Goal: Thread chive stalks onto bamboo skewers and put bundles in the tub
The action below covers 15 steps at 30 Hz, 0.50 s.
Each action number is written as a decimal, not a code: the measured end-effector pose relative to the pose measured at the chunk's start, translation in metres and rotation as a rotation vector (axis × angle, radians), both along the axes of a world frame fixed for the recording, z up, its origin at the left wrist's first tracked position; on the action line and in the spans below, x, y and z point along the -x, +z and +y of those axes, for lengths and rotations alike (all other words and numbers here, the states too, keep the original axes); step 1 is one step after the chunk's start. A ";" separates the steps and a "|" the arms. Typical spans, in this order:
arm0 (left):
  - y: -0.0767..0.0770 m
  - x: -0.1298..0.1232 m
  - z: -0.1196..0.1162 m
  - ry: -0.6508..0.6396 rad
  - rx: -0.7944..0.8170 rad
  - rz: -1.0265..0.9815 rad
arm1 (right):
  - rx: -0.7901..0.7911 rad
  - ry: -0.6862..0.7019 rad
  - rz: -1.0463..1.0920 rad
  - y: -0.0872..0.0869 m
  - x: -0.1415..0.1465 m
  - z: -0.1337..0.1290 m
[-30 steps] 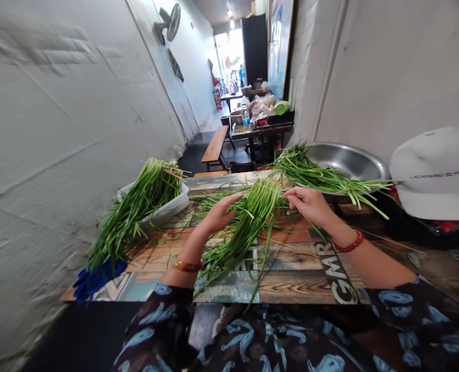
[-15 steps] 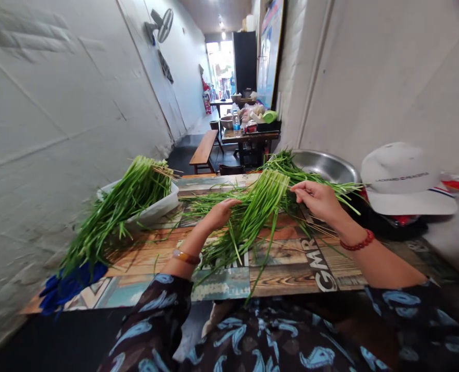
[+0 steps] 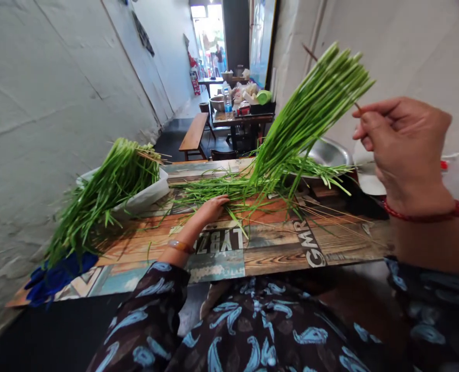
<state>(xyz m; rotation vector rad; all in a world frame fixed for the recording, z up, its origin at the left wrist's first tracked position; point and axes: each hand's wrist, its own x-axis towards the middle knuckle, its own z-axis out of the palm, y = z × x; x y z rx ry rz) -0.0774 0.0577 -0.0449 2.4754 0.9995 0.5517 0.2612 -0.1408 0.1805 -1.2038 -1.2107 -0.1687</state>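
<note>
My right hand (image 3: 405, 144) is raised at the right, pinching the end of a thin wooden skewer (image 3: 356, 107). A row of long green stalks (image 3: 314, 103) hangs threaded on it, with the cut ends up and the leaf tips trailing to the table. My left hand (image 3: 212, 207) rests low at the near edge of the loose green stalks (image 3: 202, 191) on the wood-patterned table (image 3: 275, 256); what its fingers hold, if anything, is hidden. Several bare skewers (image 3: 330, 212) lie to the right of the loose stalks.
At the left, a white tray (image 3: 149, 194) holds another skewered bunch (image 3: 109, 181), which drapes over blue gloves (image 3: 59, 274). A steel basin (image 3: 330, 155) and a white cap (image 3: 368, 178) stand at the back right. Beyond are a bench (image 3: 194, 135) and a cluttered table (image 3: 242, 120).
My right hand has risen up and right, lifting the skewered stalks off the table into the air. My left hand has shifted slightly left. The view has tilted down a little.
</note>
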 end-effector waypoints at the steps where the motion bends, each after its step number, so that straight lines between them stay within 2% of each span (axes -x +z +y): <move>1: 0.013 0.001 0.002 0.024 -0.020 -0.031 | -0.003 0.001 -0.009 0.006 0.000 0.001; 4: 0.069 0.005 0.006 0.141 -0.094 -0.222 | 0.084 0.044 -0.093 0.021 0.004 0.008; 5: 0.092 0.005 0.006 0.186 -0.048 -0.412 | 0.115 0.058 -0.145 0.025 0.007 0.012; 6: 0.116 0.004 0.003 0.169 -0.008 -0.583 | 0.134 0.068 -0.202 0.029 0.010 0.015; 8: 0.164 -0.003 -0.007 0.000 0.054 -0.811 | 0.145 0.080 -0.302 0.035 0.020 0.023; 10: 0.205 -0.017 -0.020 -0.199 0.101 -0.908 | 0.147 0.106 -0.383 0.040 0.034 0.029; 12: 0.233 -0.033 -0.033 -0.352 0.171 -0.928 | 0.146 0.144 -0.456 0.044 0.049 0.034; 13: 0.242 -0.040 -0.038 -0.409 0.227 -0.914 | 0.140 0.163 -0.489 0.046 0.056 0.035; 15: 0.250 -0.052 -0.049 -0.458 0.382 -0.863 | 0.122 0.196 -0.547 0.048 0.067 0.037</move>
